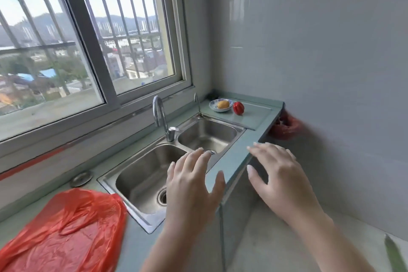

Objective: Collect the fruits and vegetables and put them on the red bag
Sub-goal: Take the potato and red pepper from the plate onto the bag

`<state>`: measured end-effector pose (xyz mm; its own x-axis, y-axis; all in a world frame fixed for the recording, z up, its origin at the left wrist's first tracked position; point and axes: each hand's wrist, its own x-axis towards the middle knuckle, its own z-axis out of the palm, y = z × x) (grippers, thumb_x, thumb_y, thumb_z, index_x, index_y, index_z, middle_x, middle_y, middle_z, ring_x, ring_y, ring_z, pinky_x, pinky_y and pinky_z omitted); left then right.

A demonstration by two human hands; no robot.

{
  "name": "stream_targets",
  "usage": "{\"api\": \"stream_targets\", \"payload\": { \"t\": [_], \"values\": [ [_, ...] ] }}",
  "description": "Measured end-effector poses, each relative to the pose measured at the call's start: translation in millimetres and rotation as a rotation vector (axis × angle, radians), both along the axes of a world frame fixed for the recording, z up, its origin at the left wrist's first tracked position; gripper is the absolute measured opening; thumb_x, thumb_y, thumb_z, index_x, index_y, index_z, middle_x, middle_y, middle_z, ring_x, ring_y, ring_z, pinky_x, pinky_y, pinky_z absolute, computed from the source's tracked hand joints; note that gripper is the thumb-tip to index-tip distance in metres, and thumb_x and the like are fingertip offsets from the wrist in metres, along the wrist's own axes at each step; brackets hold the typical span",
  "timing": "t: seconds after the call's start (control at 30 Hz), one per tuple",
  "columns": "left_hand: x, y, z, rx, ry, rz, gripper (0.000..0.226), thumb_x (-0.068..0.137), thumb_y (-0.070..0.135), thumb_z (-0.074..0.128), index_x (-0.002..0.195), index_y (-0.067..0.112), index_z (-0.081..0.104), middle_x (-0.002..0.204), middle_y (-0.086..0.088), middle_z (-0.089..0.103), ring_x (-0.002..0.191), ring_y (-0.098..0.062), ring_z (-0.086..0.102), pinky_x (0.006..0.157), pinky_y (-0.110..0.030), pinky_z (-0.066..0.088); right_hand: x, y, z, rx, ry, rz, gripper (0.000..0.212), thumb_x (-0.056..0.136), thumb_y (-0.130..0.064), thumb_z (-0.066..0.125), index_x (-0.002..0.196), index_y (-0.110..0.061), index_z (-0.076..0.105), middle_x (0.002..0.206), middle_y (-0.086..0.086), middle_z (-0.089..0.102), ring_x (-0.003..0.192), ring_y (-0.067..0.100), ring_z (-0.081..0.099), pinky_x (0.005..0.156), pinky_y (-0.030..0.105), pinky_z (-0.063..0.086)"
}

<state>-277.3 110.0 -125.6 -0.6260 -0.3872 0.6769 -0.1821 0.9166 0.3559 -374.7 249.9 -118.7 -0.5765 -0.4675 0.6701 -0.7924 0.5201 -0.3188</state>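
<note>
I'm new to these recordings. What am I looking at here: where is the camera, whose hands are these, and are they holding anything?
There is no machine: a person wears one wide-angle camera on the head, looking forward and down, so the two bare arms reach in from below. The left hand and right hand hover open above the counter and double sink, holding nothing. At the near left lies a flat red bag. In the far corner a yellow fruit sits in a small dish, with a red pepper beside it. Nothing lies on the bag yet.
</note>
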Motion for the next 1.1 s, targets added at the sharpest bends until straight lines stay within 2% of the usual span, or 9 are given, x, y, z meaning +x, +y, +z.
{"api": "stream_targets", "payload": {
  "t": [0.17,0.23,0.47,0.6,0.83,0.93,1.1],
  "values": [
    [-71,37,-13,0.028,-0.045,-0.056,0.043,0.076,0.042,0.045,0.105,0.017,0.065,0.108,-0.001,0.066,0.099,-0.027,0.061,0.089,-0.044,0.045,-65,48,-14,0.016,-0.042,-0.098,0.045,0.079,-0.035,0.040,0.107,-0.010,0.064,0.109,0.010,0.065,0.104,0.030,0.058,0.087,0.056,0.045],
    [-93,48,-17,0.030,-0.058,-0.068,0.043,0.077,0.042,0.045,0.105,0.017,0.065,0.109,-0.001,0.066,0.098,-0.025,0.060,0.090,-0.037,0.042,-82,62,-20,0.020,-0.044,-0.112,0.045,0.079,-0.035,0.040,0.106,-0.009,0.065,0.108,0.009,0.066,0.103,0.030,0.059,0.087,0.056,0.046],
    [-159,71,-29,0.017,-0.042,-0.107,0.041,0.075,0.040,0.046,0.102,0.015,0.065,0.104,-0.003,0.067,0.094,-0.026,0.061,0.086,-0.029,0.033,-137,92,-41,-0.001,-0.062,-0.169,0.044,0.078,-0.034,0.040,0.106,-0.010,0.064,0.107,0.009,0.066,0.101,0.028,0.059,0.086,0.054,0.046],
    [-199,71,-39,-0.007,-0.067,-0.127,0.043,0.075,0.041,0.045,0.102,0.015,0.066,0.103,-0.003,0.068,0.093,-0.025,0.061,0.087,-0.035,0.044,-171,94,-52,0.013,-0.070,-0.193,0.044,0.078,-0.034,0.040,0.106,-0.011,0.065,0.106,0.008,0.066,0.101,0.028,0.060,0.088,0.053,0.044],
    [-302,47,-58,-0.024,-0.081,-0.158,0.043,0.076,0.040,0.045,0.100,0.012,0.066,0.103,-0.005,0.068,0.095,-0.028,0.062,0.088,-0.042,0.045,-264,71,-66,0.103,-0.061,-0.236,0.042,0.078,-0.033,0.040,0.104,-0.011,0.065,0.106,0.007,0.067,0.101,0.029,0.061,0.086,0.052,0.044],
    [-355,28,-63,0.003,-0.112,-0.156,0.043,0.076,0.040,0.044,0.101,0.012,0.066,0.103,-0.004,0.068,0.096,-0.028,0.062,0.087,-0.040,0.043,-315,50,-63,0.153,-0.066,-0.235,0.042,0.078,-0.033,0.040,0.103,-0.011,0.066,0.104,0.007,0.068,0.098,0.028,0.062,0.085,0.049,0.046],
    [-427,-2,-64,0.066,-0.147,-0.141,0.043,0.076,0.040,0.044,0.104,0.014,0.064,0.107,-0.003,0.067,0.101,-0.028,0.060,0.085,-0.051,0.047,-386,11,-54,0.168,-0.070,-0.202,0.043,0.078,-0.034,0.039,0.104,-0.012,0.066,0.104,0.005,0.068,0.100,0.026,0.061,0.086,0.050,0.045]
  ]
}}
